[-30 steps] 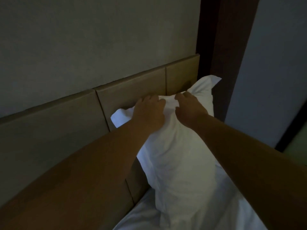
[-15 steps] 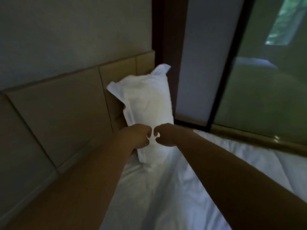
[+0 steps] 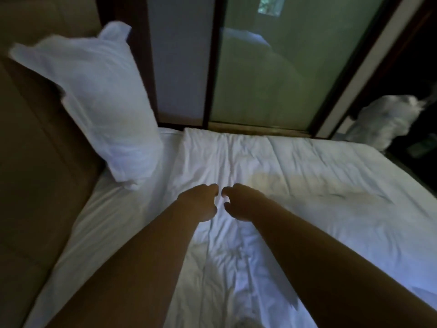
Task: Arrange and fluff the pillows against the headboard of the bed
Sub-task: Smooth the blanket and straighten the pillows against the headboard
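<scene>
A white pillow (image 3: pixel 99 98) stands propped against the tan padded headboard (image 3: pixel 30 143) at the far left corner of the bed. My left hand (image 3: pixel 198 202) and my right hand (image 3: pixel 238 202) hover side by side over the white duvet (image 3: pixel 295 185), well clear of the pillow. Both hands are empty, with fingers curled but apart. A second white pillow or bundle of linen (image 3: pixel 387 121) lies off the bed at the far right.
A dark-framed glass partition (image 3: pixel 272 67) runs along the far side of the bed. The white sheet (image 3: pixel 101 223) shows between headboard and duvet. A dark floor area sits beyond the bed's right corner.
My hands let go of the pillow and pulled back from it over the duvet. The view swung right and down, so the pillow now sits at upper left.
</scene>
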`<state>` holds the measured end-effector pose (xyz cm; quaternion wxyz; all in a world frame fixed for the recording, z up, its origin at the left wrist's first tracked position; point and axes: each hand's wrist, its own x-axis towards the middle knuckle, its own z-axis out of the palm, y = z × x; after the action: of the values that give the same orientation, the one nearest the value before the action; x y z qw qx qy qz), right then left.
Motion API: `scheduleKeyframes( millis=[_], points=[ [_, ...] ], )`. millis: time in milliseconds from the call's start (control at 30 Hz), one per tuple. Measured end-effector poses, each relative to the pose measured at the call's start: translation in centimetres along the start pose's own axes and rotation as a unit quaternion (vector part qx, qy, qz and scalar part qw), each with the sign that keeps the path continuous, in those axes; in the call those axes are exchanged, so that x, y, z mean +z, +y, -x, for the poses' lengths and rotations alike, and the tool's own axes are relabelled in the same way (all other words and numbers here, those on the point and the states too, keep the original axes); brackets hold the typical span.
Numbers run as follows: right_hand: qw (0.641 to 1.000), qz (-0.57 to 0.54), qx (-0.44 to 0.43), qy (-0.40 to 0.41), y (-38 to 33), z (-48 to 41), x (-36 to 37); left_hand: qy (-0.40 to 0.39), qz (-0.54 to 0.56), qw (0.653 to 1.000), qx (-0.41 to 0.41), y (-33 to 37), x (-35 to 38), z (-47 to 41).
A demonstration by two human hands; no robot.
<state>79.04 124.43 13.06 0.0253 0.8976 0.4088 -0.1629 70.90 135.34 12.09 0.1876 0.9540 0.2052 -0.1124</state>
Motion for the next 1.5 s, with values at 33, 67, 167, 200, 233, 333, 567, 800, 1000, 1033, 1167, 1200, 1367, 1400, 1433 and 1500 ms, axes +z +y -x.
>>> scheduleKeyframes(
  millis=[33, 67, 167, 200, 233, 333, 567, 800, 1000, 1033, 1167, 1200, 1367, 1400, 1433, 1500],
  points=[
    [1.0, -0.004, 0.016, 0.001, 1.0, 0.6, 0.6, -0.012, 0.002, 1.0, 0.009, 1.0, 0.9, -0.2],
    [0.999, -0.006, 0.031, 0.0, 2.1, 1.2, 1.3, -0.022, 0.003, 1.0, 0.019, 2.2, 1.8, -0.4],
    [0.998, -0.009, 0.064, -0.012, 5.2, 2.5, 3.0, -0.048, 0.004, 0.998, 0.043, 5.3, 4.1, -0.9],
    [0.997, -0.012, 0.074, -0.017, 6.1, 2.7, 3.5, -0.053, 0.006, 0.997, 0.05, 6.3, 4.6, -1.1],
    [0.996, -0.017, 0.08, -0.02, 7.1, 3.0, 3.9, -0.058, 0.009, 0.997, 0.055, 7.4, 5.1, -1.4],
    [0.996, -0.026, 0.089, -0.017, 10.2, 3.5, 4.5, -0.068, 0.012, 0.996, 0.064, 10.3, 6.3, -2.3],
    [0.995, -0.049, 0.081, -0.039, 19.5, 1.9, 5.8, -0.103, 0.006, 0.993, 0.056, 17.5, 9.7, -7.1],
    [0.995, 0.047, 0.065, -0.059, 33.8, -3.9, 9.6, -0.147, 0.043, 0.981, -0.123, 23.3, 17.6, -15.5],
    [0.987, 0.031, 0.102, -0.118, 43.5, -8.3, 14.3, -0.137, 0.159, 0.921, -0.327, 28.5, 25.2, -21.7],
    [0.988, 0.023, 0.095, -0.119, 44.2, -8.9, 15.2, -0.13, 0.197, 0.906, -0.352, 29.0, 26.7, -22.7],
    [0.995, 0.033, 0.064, -0.072, 45.7, -10.2, 18.7, -0.077, 0.274, 0.859, -0.425, 28.8, 33.4, -25.6],
    [0.996, 0.033, 0.054, -0.059, 45.9, -10.4, 19.5, -0.068, 0.284, 0.849, -0.441, 29.0, 33.9, -25.7],
    [0.998, 0.057, -0.017, -0.017, 46.9, -11.5, 22.2, -0.05, 0.304, 0.83, -0.466, 30.1, 33.4, -26.0],
    [0.998, 0.06, -0.024, -0.014, 47.0, -11.7, 22.6, -0.058, 0.305, 0.833, -0.458, 30.0, 33.6, -26.1],
    [0.998, 0.063, -0.03, -0.012, 47.0, -11.9, 22.8, -0.071, 0.303, 0.84, -0.445, 30.0, 33.6, -26.2],
    [0.998, 0.05, -0.042, -0.002, 47.1, -12.2, 23.4, -0.084, 0.295, 0.859, -0.41, 29.7, 33.6, -26.3]
  ],
)
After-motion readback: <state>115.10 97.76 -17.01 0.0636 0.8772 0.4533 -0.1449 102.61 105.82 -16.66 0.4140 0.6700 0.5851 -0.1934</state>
